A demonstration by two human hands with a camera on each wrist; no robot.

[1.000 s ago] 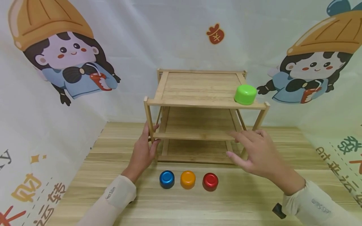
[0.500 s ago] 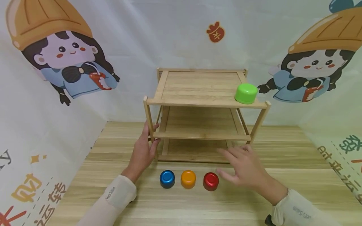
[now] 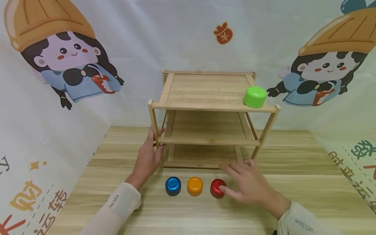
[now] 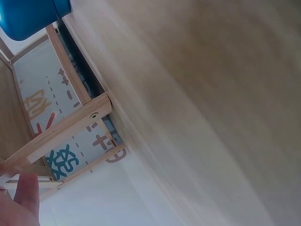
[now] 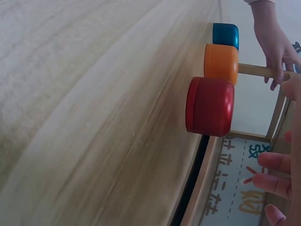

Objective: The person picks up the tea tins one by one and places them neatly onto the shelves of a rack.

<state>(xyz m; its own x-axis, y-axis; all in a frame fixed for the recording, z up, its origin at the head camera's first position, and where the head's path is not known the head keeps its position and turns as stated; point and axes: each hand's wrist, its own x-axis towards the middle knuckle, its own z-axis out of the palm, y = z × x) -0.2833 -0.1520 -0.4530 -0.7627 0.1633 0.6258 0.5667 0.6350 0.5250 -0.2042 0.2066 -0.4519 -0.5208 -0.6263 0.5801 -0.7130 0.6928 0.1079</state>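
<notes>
My left hand point(image 3: 148, 160) grips the front left leg of a three-tier wooden shelf point(image 3: 205, 142), thumb in front and fingers behind; that leg point(image 4: 61, 129) fills part of the left wrist view. Above the red round tin point(image 3: 216, 189) hovers my right hand point(image 3: 249, 184), fingers spread, its thumb overlapping the tin in the head view. In the right wrist view its fingers point(image 5: 275, 162) stand apart from the red tin. An orange tin point(image 3: 195, 186) and a blue tin point(image 3: 173, 186) complete the row in front of the shelf. A green tin point(image 3: 255, 97) sits at the top board's front right corner.
The wood-grain tabletop point(image 3: 182, 218) carries the shelf and the row of tins. Behind and at both sides hangs a pale printed cloth point(image 3: 188, 39) with cartoon figures. The shelf's front right leg point(image 3: 268, 125) slants down behind the right hand.
My right hand has moved down and left from the shelf's right front to the red tin. The left hand keeps its hold on the shelf leg, and the tins have stayed put.
</notes>
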